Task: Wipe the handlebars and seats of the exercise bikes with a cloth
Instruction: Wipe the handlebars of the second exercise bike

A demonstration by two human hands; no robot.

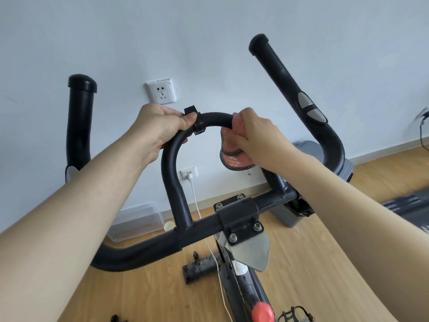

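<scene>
a: where are the hands on the exercise bike?
b: the left hand [160, 126] has its fingers curled round the left side of the centre loop bar [173, 159], touching the small black clamp [197, 123]; the right hand [256, 134] grips the pink cloth [233, 156] wrapped on the loop's right side.
a: and the room around?
b: the left horn grip [80, 117] and the right horn grip [290, 89] stand well apart from both hands; a wall socket [161, 91] shows behind, and wooden floor [308, 263] below.
</scene>
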